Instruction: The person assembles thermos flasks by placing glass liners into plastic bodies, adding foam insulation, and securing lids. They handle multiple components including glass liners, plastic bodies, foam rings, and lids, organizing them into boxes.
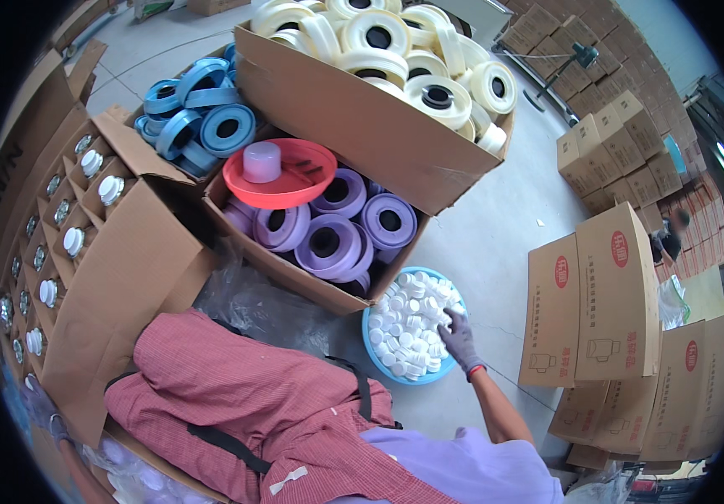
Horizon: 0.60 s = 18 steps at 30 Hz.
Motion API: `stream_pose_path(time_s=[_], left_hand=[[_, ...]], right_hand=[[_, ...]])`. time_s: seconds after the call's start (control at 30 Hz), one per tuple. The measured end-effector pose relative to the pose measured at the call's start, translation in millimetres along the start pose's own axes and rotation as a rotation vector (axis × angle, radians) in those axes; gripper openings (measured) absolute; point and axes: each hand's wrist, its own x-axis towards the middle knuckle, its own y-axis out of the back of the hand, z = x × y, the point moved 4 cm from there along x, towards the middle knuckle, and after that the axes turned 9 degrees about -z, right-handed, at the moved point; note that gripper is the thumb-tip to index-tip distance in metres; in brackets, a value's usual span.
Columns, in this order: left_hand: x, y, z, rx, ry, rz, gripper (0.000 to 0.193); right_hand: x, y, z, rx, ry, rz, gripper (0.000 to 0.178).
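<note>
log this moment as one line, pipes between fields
right hand: gloved, at white caps in blue basin | left hand: beside divided carton, grip unclear | red bowl: over purple rings

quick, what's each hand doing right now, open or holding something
Left hand: at the picture's edge; cannot be told.
Right hand: at the white caps; whether it grips one cannot be told.

The right hand (pixel 460 339), gloved in grey, reaches forward with its fingers slightly parted; its wrist, ringed by a red band (pixel 476 370), and bare right forearm (pixel 502 405) trail behind. Far to its left, the left hand (pixel 45 410) (too blurred to read its grip) leads the left forearm (pixel 81 470).
</note>
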Motion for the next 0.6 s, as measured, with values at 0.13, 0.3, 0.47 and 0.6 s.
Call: stream_pose_path(time_s=[0.13, 0.3, 0.47, 0.6], left_hand=[[-19.5, 73.0, 74.2, -0.107, -0.080, 0.139, 0.045], [-47.4, 199.8, 199.6, -0.358, -0.293, 0.045, 0.066], [-72.5, 241.7, 231.0, -0.371, -0.378, -0.090, 0.069], [-81.1, 249.4, 247.4, -0.412, -0.368, -0.173, 0.067]], right_hand=[[24.1, -40.3, 36.7, -0.378, 0.025, -0.044, 0.080], [101.2, -50.2, 9.3, -0.750, 0.124, -0.122, 0.093], [132.7, -34.4, 11.7, -0.678, -0.013, -0.343, 0.093], [129.8, -46.8, 15.1, -0.635, 0.092, -0.404, 0.084]])
